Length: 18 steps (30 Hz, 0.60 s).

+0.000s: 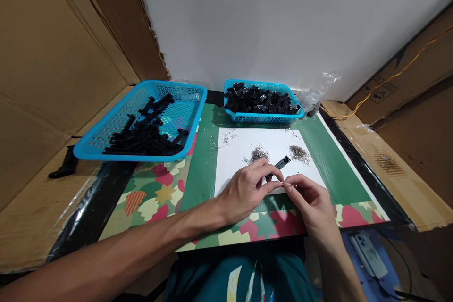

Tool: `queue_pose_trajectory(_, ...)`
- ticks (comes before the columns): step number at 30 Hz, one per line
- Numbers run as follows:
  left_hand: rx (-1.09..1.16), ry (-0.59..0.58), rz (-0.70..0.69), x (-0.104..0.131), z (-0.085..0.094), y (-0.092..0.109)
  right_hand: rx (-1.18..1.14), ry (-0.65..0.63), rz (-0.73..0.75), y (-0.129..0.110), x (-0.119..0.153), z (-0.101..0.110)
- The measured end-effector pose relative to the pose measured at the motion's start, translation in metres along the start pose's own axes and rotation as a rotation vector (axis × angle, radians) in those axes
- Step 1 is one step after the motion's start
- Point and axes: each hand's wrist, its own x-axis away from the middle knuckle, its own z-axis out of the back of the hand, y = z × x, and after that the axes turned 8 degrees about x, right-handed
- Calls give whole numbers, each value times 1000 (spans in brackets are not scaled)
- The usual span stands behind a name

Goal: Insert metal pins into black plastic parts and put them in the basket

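Probably the left hand (244,188) grips the long black plastic part (283,162), free end toward two o'clock; the right hand (313,203) pinches, contents too small to tell; loosened fingertips could lose something tiny among silvery wire pieces (260,153) at eleven o'clock.

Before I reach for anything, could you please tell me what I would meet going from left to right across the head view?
Loose black part, large blue basket with long black parts, smaller blue basket with short black pieces, clear plastic bag, yellow wire.
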Motion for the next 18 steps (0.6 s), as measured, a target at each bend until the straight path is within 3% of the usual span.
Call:
queue_pose_trajectory(4, -11, 14, 24, 0, 0, 2, 52, 53, -1, 1, -1, -1)
queue_pose_trajectory(10, -33, 27, 41, 1, -1, 2, 42, 35, 15, 1, -3, -3)
queue_pose_trajectory(18, -92, 18, 81, 1, -2, 0, 223, 17, 20, 1, 0, 3)
